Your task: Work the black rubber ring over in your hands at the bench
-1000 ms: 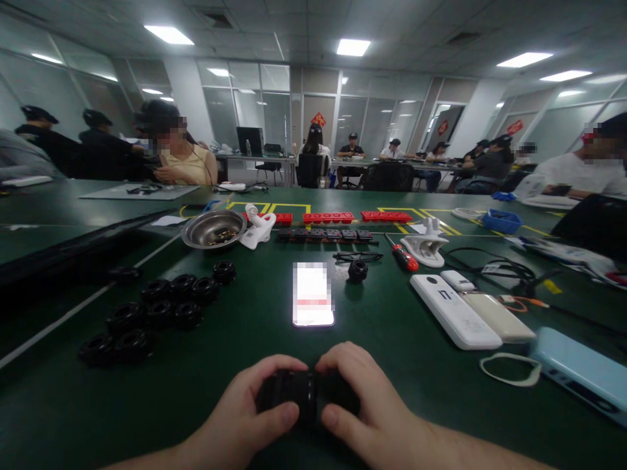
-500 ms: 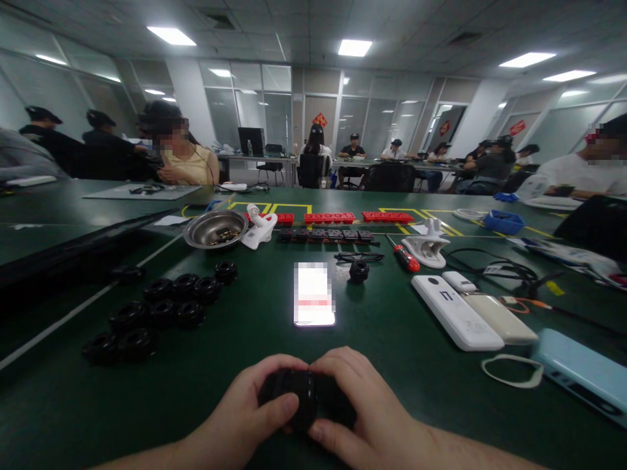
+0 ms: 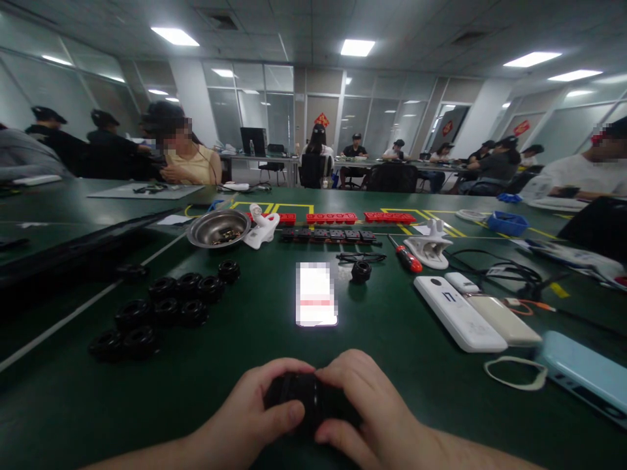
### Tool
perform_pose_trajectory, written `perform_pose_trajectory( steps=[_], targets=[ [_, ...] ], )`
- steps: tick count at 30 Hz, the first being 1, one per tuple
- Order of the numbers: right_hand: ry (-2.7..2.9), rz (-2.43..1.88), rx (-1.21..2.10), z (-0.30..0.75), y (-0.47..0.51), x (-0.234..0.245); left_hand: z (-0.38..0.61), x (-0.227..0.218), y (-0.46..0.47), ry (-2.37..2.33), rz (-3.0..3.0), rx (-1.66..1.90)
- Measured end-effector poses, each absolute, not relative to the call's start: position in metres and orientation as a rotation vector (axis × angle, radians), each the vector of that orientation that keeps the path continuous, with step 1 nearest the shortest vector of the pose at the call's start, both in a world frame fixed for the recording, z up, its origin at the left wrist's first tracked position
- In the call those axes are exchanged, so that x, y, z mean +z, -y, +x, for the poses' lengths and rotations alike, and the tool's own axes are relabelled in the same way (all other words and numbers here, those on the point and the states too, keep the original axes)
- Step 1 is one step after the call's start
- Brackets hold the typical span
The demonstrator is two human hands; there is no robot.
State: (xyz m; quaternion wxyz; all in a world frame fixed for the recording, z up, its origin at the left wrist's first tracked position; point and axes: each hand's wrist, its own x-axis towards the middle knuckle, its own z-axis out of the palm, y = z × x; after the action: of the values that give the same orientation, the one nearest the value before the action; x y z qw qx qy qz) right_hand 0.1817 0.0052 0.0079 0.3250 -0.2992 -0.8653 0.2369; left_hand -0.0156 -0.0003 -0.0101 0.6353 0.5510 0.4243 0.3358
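Low in the middle of the head view, my left hand [image 3: 267, 408] is closed around a black round part [image 3: 298, 391], its thumb across the near side. My right hand [image 3: 367, 414] curls at the part's right side, with fingertips and thumb on it. My fingers hide much of the part, and a dark gap shows inside the right hand's curl. Beyond my hands lies a lit phone [image 3: 316, 294]. One black ring-shaped part [image 3: 361, 271] sits just past the phone's right side. Several similar black rings [image 3: 166, 307] stand grouped on the left.
Farther back are a metal bowl [image 3: 219, 228] with small brass-coloured pieces, a black strip of blocks [image 3: 328, 235], red trays [image 3: 331, 218] and a red-handled screwdriver [image 3: 407, 257]. On the right lie a white power bank [image 3: 460, 314], a light blue one [image 3: 588, 372] and cables. Several people sit around.
The view has shifted slightly, so everything appears a little farther right. Both hands keep their grip on the black part, with hardly any visible movement of the fingers.
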Motion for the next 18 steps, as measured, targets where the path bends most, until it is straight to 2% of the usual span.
perform_pose_trajectory(
  steps=[10, 15, 18],
  targets=[
    [2.224, -1.002, 0.758, 0.1810, -0.0095, 0.0046, -0.0137, -0.0117, 0.0012, -0.985, 1.254, 0.778],
    [2.253, -0.978, 0.696, 0.1799, -0.0100, 0.0038, -0.0145, -0.0120, -0.0002, -0.959, 1.295, 0.764],
    [2.281, -0.822, 0.550, 0.1800, -0.0084, 0.0048, -0.0154, -0.0091, -0.0005, -0.966, 1.289, 0.751]
  ],
)
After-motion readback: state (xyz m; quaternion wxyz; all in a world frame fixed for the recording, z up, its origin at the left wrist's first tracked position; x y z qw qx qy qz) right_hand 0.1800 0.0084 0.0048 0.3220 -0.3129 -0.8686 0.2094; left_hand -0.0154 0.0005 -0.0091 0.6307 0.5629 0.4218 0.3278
